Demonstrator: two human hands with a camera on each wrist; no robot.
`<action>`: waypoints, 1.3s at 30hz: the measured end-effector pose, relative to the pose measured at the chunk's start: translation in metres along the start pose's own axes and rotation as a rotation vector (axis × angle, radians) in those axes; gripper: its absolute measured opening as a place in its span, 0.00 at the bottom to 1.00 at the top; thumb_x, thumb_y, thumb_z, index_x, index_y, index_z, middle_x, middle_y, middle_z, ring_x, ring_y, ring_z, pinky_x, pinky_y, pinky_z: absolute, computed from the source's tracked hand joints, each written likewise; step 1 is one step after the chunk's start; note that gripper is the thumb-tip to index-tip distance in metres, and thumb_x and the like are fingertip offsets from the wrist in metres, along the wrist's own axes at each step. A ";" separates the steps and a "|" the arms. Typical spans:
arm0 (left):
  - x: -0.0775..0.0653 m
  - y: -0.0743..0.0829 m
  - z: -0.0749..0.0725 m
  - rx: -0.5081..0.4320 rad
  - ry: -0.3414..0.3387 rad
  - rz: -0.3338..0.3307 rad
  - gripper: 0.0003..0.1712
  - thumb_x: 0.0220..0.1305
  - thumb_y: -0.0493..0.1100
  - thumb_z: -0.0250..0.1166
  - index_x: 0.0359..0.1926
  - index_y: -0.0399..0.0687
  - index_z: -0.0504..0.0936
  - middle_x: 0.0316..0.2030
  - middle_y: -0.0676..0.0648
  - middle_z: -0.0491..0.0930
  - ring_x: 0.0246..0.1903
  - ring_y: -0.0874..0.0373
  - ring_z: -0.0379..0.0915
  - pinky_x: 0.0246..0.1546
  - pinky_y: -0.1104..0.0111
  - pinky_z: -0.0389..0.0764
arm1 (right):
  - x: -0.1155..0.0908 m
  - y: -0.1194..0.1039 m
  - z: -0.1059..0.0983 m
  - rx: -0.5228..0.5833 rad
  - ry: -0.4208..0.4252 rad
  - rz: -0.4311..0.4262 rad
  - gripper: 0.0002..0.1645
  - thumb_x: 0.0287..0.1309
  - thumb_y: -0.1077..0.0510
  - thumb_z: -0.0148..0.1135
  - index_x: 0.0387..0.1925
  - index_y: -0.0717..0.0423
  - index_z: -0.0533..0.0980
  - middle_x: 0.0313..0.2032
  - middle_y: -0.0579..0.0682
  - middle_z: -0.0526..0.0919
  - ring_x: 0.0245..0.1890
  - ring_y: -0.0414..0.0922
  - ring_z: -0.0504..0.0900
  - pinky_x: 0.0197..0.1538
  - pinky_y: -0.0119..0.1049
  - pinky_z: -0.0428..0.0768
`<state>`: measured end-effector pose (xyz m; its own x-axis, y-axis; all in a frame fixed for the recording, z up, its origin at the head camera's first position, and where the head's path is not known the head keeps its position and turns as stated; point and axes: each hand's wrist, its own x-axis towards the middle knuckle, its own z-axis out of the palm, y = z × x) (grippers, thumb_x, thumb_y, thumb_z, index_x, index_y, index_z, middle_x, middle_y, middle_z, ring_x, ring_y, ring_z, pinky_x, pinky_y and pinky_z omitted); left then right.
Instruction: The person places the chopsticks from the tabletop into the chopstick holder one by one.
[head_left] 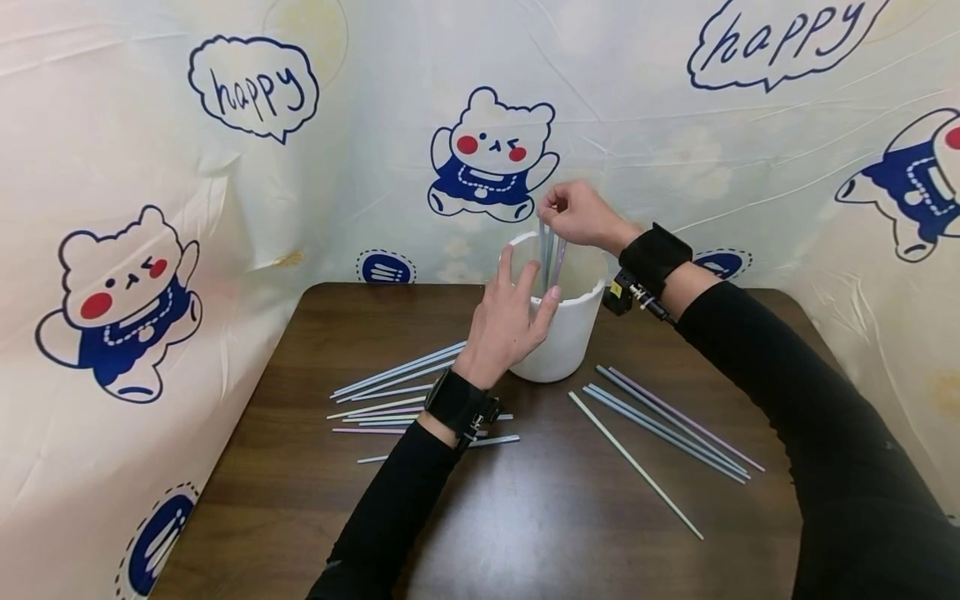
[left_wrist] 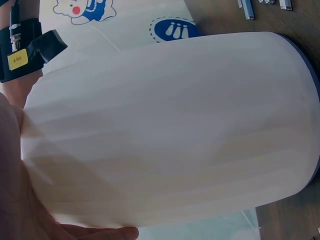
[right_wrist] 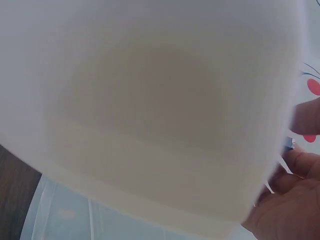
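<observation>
A white bucket stands near the table's far edge, its side filling most of the left wrist view. My left hand grips its near left rim, with the fingers spread over the edge and round the wall. Above the opening, my right hand pinches the top of a thin blue straw. Beside that straw, other straws stand in the bucket, including a purple straw. Whether the fingertips also hold these is hard to tell. In the right wrist view, the bucket wall hides much of the right hand.
Several pastel straws lie to the left on the brown table, partly beneath my left forearm. To the right lie several blue and purple straws and a pale green straw. A printed cloth hangs behind the table.
</observation>
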<state>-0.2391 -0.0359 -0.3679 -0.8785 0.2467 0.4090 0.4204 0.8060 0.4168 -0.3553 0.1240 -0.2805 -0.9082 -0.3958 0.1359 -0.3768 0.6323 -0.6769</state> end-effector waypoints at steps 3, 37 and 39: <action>0.001 0.000 0.000 0.004 -0.002 0.002 0.35 0.77 0.65 0.41 0.70 0.49 0.67 0.78 0.33 0.50 0.63 0.35 0.72 0.44 0.49 0.87 | -0.001 0.002 0.000 -0.002 -0.011 -0.004 0.15 0.72 0.59 0.51 0.45 0.67 0.79 0.44 0.60 0.78 0.45 0.51 0.70 0.46 0.39 0.70; 0.000 -0.001 0.002 -0.020 0.033 0.012 0.34 0.76 0.65 0.44 0.70 0.49 0.68 0.78 0.32 0.52 0.62 0.35 0.72 0.47 0.46 0.86 | -0.096 0.138 0.021 -0.266 -0.571 0.072 0.09 0.56 0.59 0.72 0.25 0.59 0.82 0.22 0.44 0.83 0.22 0.36 0.74 0.28 0.30 0.72; 0.000 0.000 0.002 -0.020 0.034 0.009 0.34 0.76 0.65 0.45 0.70 0.49 0.68 0.78 0.32 0.52 0.62 0.34 0.72 0.46 0.46 0.86 | -0.101 0.142 0.028 -0.264 -0.663 0.114 0.08 0.56 0.60 0.72 0.25 0.59 0.83 0.21 0.43 0.82 0.21 0.35 0.74 0.27 0.29 0.72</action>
<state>-0.2395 -0.0354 -0.3698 -0.8668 0.2347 0.4401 0.4326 0.7929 0.4291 -0.3119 0.2354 -0.4106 -0.6743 -0.5859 -0.4495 -0.3938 0.8002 -0.4523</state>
